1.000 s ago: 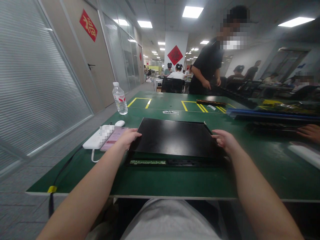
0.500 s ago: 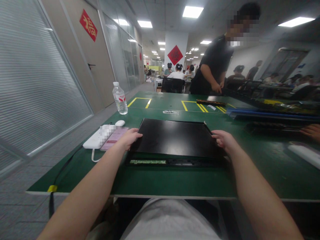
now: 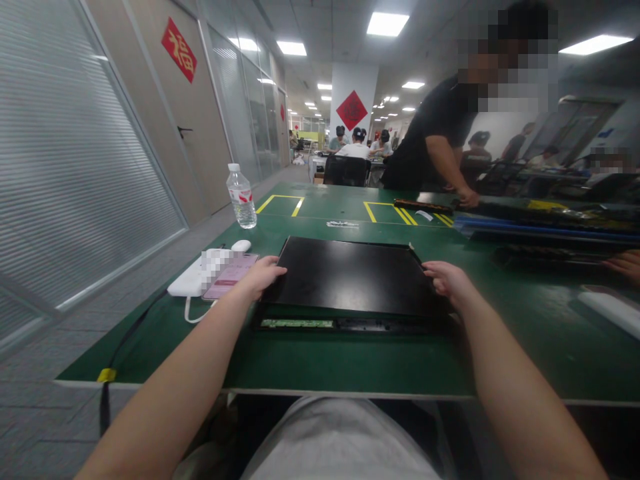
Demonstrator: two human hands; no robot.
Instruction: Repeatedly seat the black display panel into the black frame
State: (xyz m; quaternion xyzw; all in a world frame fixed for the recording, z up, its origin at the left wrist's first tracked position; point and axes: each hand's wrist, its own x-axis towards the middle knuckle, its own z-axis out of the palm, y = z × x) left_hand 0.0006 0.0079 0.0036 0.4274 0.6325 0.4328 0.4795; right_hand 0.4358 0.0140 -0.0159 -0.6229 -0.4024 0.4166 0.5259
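Green table mat (image 3: 350,363): flat black rectangular panel (image 3: 353,275) unmoved, left hand (image 3: 263,275) and right hand (image 3: 447,280) still clamped on its side edges; nothing lifted.

Bright, even light from ceiling panels (image 3: 385,23) — wide-angle bend at edges

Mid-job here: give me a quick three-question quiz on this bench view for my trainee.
1. True or false: the left hand and right hand hold opposite side edges of the black panel.
2. What stands upright at the far left of the green table? A) water bottle B) mug C) spray can
3. Fill in: the pink phone lies just ____ of the left hand.
Key: 1 true; 2 A; 3 left.
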